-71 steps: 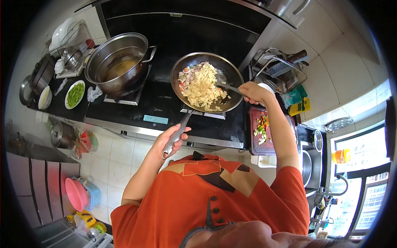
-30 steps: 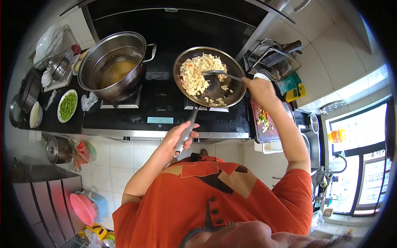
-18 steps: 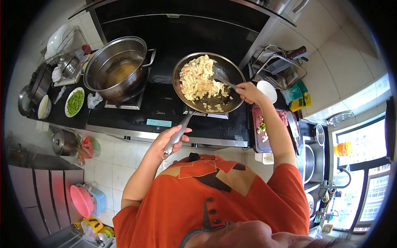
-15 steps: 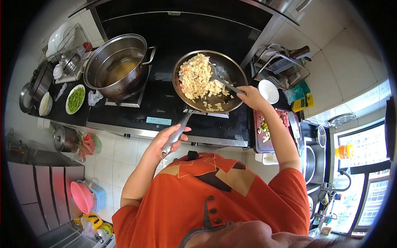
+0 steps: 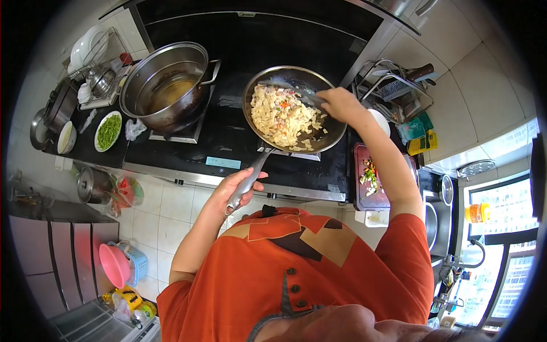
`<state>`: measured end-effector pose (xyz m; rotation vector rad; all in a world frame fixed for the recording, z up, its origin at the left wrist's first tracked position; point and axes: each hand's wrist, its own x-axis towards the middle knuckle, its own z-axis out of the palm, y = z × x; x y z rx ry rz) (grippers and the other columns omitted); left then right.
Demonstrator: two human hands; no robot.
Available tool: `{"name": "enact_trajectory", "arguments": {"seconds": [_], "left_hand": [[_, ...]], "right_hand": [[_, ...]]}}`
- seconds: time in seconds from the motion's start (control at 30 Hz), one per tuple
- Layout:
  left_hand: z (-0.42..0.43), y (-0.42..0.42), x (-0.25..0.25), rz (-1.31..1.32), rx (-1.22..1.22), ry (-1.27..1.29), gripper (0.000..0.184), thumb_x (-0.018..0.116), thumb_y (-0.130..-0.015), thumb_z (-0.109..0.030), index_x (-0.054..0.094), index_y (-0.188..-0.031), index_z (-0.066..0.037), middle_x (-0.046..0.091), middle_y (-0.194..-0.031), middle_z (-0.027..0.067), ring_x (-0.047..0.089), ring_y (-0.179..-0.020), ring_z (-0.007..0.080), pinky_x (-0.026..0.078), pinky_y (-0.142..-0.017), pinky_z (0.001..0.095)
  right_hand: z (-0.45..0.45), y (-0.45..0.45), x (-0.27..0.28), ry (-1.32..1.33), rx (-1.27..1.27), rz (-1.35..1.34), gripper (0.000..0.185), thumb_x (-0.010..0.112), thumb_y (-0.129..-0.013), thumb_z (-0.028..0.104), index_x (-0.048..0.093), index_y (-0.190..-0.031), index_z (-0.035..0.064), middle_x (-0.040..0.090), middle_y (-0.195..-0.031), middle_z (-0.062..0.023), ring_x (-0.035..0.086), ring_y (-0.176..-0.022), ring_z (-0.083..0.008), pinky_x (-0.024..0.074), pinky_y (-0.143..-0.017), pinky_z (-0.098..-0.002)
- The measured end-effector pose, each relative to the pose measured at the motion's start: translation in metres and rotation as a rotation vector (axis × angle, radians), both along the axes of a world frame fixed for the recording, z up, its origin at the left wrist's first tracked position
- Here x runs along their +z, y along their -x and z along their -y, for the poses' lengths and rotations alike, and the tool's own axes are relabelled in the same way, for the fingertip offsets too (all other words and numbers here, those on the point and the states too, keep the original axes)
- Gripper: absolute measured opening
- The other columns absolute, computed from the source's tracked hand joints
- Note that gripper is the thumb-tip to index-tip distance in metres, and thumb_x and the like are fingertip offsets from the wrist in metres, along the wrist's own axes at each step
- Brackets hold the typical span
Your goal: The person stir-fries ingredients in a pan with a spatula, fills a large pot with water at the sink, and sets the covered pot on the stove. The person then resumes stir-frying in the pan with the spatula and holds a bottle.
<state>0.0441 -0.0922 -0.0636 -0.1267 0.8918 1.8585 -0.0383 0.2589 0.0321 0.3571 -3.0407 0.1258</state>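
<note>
Round dark metal frying pan (image 5: 335, 126): upper centre of frame, on black hob (image 5: 228, 128). Left hand (image 5: 235, 191): fingers curled around grey pan handle (image 5: 252, 178), long axis slanting up-right to pan. Right hand (image 5: 342, 106): nearer pale chopped food (image 5: 285, 118), fingers gripping blurred grey spatula (image 5: 311, 98); food lies lower left of them.

Left: a large steel pot (image 5: 182, 118) containing shallow liquid (image 5: 171, 96); beside it, crumpled white plastic (image 5: 135, 130) and an oval plate (image 5: 101, 149) of chopped greens (image 5: 107, 131). Lower left: a pink basin (image 5: 114, 266) beside a blue basket (image 5: 138, 265). Right: a wire rack (image 5: 379, 85) bearing a knife (image 5: 420, 72); a curved tap (image 5: 480, 251) near the window (image 5: 504, 205).
</note>
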Motion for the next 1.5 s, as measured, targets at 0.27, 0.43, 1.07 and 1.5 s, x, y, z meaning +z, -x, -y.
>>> {"name": "enact_trajectory", "arguments": {"seconds": [0.27,0.43,1.07,1.5], "left_hand": [[0.001,0.002,-0.001,0.012,-0.015,0.005,0.042,0.052,-0.094,-0.035,0.056,-0.116,-0.001,0.065,-0.08,0.0079,0.048,-0.045,0.007,0.035,-0.036,0.0205],[0.002,0.001,0.004,-0.035,-0.012,0.021,0.043,0.052,-0.094,-0.036,0.056,-0.117,0.0,0.065,-0.08,0.0096,0.047,-0.045,0.0079,0.035,-0.037,0.0205],[-0.007,0.003,0.005,-0.079,-0.039,0.087,0.043,0.05,-0.094,-0.036,0.054,-0.12,-0.002,0.063,-0.077,0.0055,0.041,-0.042,0.0045,0.029,-0.035,0.02],[-0.003,0.005,0.003,0.0,-0.013,0.057,0.044,0.052,-0.093,-0.037,0.056,-0.118,-0.002,0.065,-0.081,0.0091,0.045,-0.046,0.0071,0.033,-0.037,0.0207]], "right_hand": [[0.038,-0.104,0.098,-0.325,0.064,0.091,0.024,0.06,-0.082,0.012,0.064,-0.106,0.0093,0.063,-0.072,-0.0165,0.062,-0.069,-0.0351,0.0486,-0.061,-0.0469],[0.061,-0.146,0.121,-0.342,0.025,0.181,0.026,0.061,-0.081,0.009,0.064,-0.106,0.0079,0.062,-0.07,-0.0152,0.062,-0.067,-0.0337,0.0478,-0.058,-0.046],[-0.089,-0.041,0.024,0.289,-0.598,0.715,0.022,0.054,-0.092,0.022,0.066,-0.104,0.0094,0.056,-0.062,-0.0077,0.052,-0.045,-0.0163,0.0393,-0.041,-0.032],[-0.015,-0.095,0.016,0.105,-0.225,0.052,0.025,0.058,-0.083,0.016,0.063,-0.105,0.0046,0.065,-0.089,-0.0212,0.062,-0.087,-0.039,0.0495,-0.079,-0.0456]]}}
